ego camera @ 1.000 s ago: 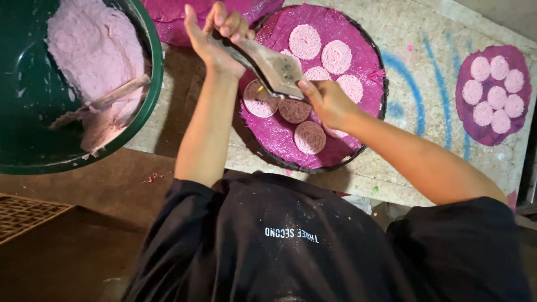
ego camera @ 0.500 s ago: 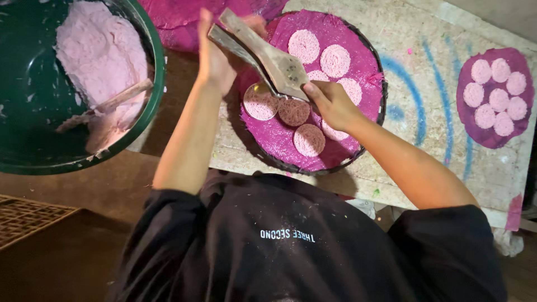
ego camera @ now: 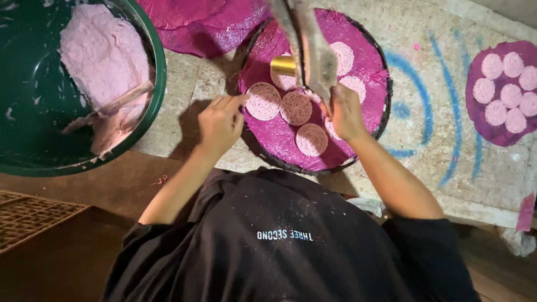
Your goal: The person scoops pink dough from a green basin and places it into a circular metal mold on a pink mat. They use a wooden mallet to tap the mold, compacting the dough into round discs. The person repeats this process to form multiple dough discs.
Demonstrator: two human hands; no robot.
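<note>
Green basin [ego camera: 151,84]: one. Round trays [ego camera: 369,67]: two. Hands [ego camera: 219,124]: two.

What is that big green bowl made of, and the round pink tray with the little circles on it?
The green bowl looks like smooth plastic: its rim and wall shine, smeared with pink dough. The round tray seems woven, perhaps bamboo or cane, with a dark rim; a bright pink cloth, faintly glittery, covers it. The small discs look like fine pressed strands.

Round tray [ego camera: 377,120]: woven, dark rim, lined w/ glittery magenta mesh cloth. On it, pale pink discs [ego camera: 311,139], matt, stringy texture. Press [ego camera: 313,53] above tray: worn dull wood, brass-look metal cup. Left of tray, green plastic basin [ego camera: 159,72], glossy, w/ matt pink dough. Table [ego camera: 425,162] under tray: rough, pale, blue-painted.
</note>
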